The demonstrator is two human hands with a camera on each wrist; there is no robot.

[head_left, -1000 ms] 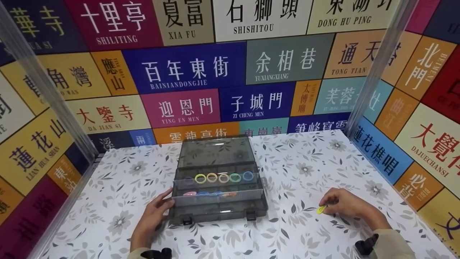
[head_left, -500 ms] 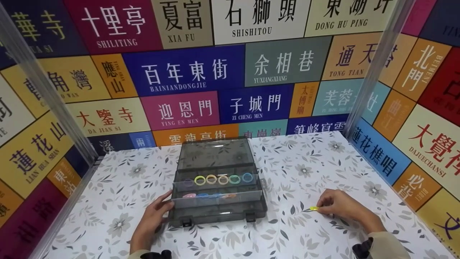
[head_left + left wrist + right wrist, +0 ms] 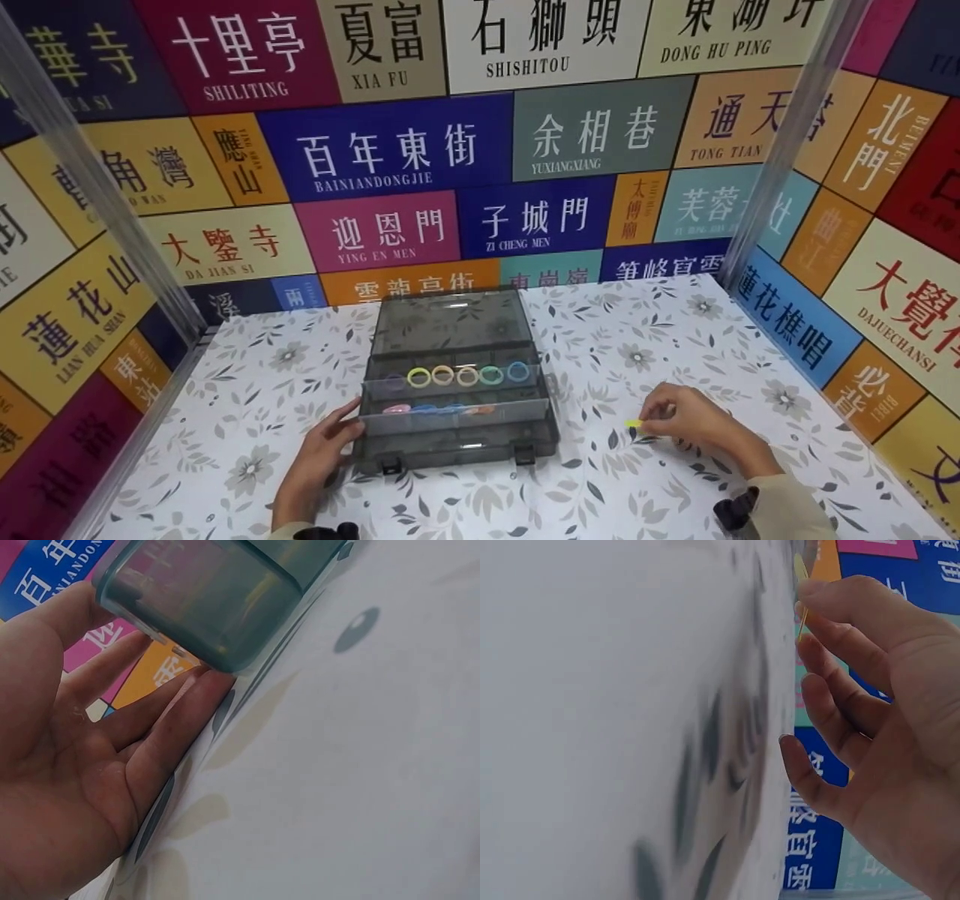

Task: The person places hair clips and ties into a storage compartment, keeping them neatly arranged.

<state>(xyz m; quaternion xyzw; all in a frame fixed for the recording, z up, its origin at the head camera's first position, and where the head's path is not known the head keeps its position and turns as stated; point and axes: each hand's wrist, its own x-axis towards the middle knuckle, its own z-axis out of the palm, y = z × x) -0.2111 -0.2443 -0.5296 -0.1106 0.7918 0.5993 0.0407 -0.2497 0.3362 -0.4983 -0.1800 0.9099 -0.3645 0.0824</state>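
A dark translucent organizer box (image 3: 450, 451) stands on the table with its lid (image 3: 454, 322) raised and tiers spread. My left hand (image 3: 319, 450) rests against the box's left side, fingers extended; in the left wrist view, thumb and fingertips meet the box's corner. Between thumb and index finger, my right hand (image 3: 686, 416) pinches a small flat yellow hair clip (image 3: 634, 424), held to the right of the box. In the right wrist view the clip (image 3: 801, 568) is seen edge-on, mostly behind the thumb, while the other fingers curve loosely.
A row of coloured rings (image 3: 467, 376) fills the upper tier. Pink, blue and orange pieces (image 3: 450, 409) lie in the tier below. The floral-patterned table (image 3: 600, 487) meets sign-printed walls at the back and sides, with clear posts (image 3: 780, 142) at the corners.
My right hand has moved left toward the box, carrying the yellow hair clip, which has turned from face-on to nearly edge-on. The left hand and the box stay put.
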